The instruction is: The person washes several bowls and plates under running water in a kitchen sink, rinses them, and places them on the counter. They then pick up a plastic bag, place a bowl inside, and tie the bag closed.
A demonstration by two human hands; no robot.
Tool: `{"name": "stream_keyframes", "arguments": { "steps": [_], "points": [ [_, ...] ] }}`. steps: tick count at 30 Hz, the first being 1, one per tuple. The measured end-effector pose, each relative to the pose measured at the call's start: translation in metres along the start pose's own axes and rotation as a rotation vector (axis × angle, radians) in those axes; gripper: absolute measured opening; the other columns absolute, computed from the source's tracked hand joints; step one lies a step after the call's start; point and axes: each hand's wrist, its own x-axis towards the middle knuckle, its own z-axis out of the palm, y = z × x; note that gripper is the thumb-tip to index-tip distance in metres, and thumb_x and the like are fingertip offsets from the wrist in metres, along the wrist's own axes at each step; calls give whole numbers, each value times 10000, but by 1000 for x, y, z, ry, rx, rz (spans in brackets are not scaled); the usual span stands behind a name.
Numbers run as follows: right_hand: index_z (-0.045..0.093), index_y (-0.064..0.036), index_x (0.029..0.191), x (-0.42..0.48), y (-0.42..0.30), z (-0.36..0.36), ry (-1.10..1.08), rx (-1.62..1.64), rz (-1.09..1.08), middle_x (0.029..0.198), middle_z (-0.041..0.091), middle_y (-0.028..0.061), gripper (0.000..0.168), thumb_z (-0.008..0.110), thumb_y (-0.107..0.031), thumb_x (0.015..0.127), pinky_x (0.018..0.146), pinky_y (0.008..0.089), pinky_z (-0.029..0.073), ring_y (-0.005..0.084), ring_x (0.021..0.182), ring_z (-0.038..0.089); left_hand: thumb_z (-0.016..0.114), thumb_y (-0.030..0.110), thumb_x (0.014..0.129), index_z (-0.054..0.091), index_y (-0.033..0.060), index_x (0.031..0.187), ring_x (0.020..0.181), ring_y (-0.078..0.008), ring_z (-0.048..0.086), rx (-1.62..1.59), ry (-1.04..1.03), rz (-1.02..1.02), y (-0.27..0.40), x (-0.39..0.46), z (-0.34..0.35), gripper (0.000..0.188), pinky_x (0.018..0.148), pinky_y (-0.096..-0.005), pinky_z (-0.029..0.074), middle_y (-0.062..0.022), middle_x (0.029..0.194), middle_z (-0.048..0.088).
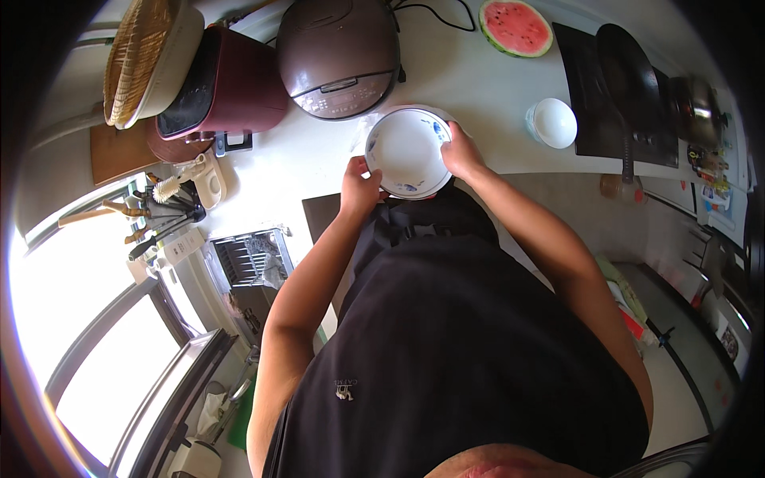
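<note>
A white dish with blue floral marks and a dark rim is held between my two hands at the counter's front edge, before my body. My left hand grips its left side, thumb at the rim. On the right side, my right hand holds the rim with the thumb on top and the fingers hidden beneath. Clear plastic and a pale round edge show just behind the dish; what they belong to is partly hidden. A white bowl stands to the right on the counter, and a cut watermelon lies behind it.
A brown rice cooker stands behind the dish, beside a maroon appliance and a woven basket. At right, a black wok and a metal pot sit at the cooktop. Utensils and a sink rack are at left.
</note>
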Motion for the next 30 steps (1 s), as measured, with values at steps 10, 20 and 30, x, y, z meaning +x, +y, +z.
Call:
{"name": "stream_keyframes", "arguments": {
  "steps": [10, 20, 30],
  "points": [
    [479, -92, 1442, 14, 15, 18, 78, -68, 99, 1341, 632, 238, 542, 521, -113, 902, 1016, 503, 496, 420, 1252, 598, 627, 76, 928, 508, -43, 1334, 949, -287, 726, 33, -31, 7, -23, 48, 10, 439, 681, -378, 662, -157, 1270, 633],
    [665, -62, 1183, 5, 59, -15, 463, -284, -141, 992, 729, 103, 404, 666, -382, 937, 849, 410, 555, 282, 947, 705, 801, 334, 866, 630, -45, 1092, 871, -263, 651, 504, 520, 483, -46, 48, -33, 474, 830, -386, 523, -152, 976, 700],
    [677, -13, 1047, -13, 1, -87, 272, 778, 45, 735, 563, -1, 258, 644, -264, 1000, 595, 274, 462, 106, 573, 565, 591, 229, 1048, 616, 8, 1102, 622, -73, 530, -150, -26, 341, 61, 14, 14, 229, 577, -253, 452, 20, 742, 565]
  ]
}}
